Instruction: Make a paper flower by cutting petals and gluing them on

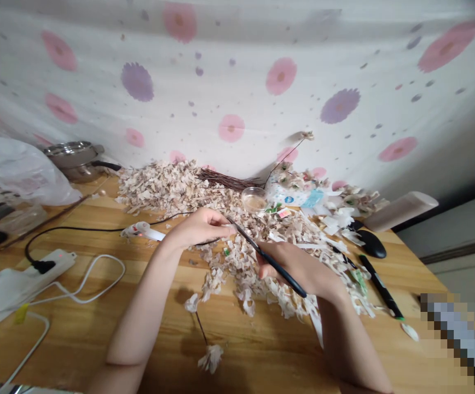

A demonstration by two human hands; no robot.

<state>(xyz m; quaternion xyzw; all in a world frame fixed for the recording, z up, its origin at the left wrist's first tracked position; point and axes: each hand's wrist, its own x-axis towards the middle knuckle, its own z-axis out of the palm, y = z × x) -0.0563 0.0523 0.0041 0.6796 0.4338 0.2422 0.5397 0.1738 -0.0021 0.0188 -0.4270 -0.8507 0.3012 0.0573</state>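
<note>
On wood tbl [254, 350] | L hand [200, 229] | R hand [297, 268] (1 blk tool [287, 277])

The only camera sits on the person's head and looks down from close by at the left hand [198, 230] and right hand [299, 268], with the flowered cloth [237, 71] at twelve o'clock.
</note>
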